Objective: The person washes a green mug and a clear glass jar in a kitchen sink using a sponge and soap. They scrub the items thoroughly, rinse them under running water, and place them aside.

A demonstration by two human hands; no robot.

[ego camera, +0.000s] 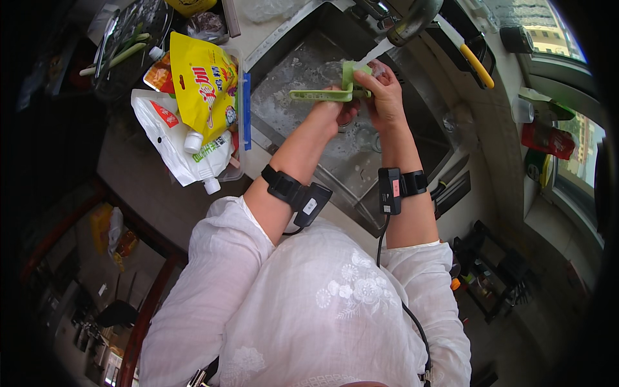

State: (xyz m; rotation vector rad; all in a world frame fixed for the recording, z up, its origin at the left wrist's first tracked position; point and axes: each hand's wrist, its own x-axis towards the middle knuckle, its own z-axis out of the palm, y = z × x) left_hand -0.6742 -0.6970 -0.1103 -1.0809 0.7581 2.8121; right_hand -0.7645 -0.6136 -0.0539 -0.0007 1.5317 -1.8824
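Note:
Over the sink (285, 72) I hold a light-green plastic utensil (321, 95) with a long, flat arm and a wider upright part; its exact kind is not clear. My left hand (341, 107) grips it from below, fingers partly hidden behind the green plastic. My right hand (388, 99) holds its upright part from the right, thumb pressed on the front. A stream of water (376, 52) from the metal faucet (416, 22) runs onto the utensil and my right fingers. Below my hands the sink bottom is wet, with white suds.
Left of the sink, a clear plastic bin (238, 167) with blue clips holds a yellow seasoning bag (205, 82) and white spouted pouches (162, 133). A yellow-handled knife (476, 65) lies at the back right. Bags and a cup (522, 110) stand by the window.

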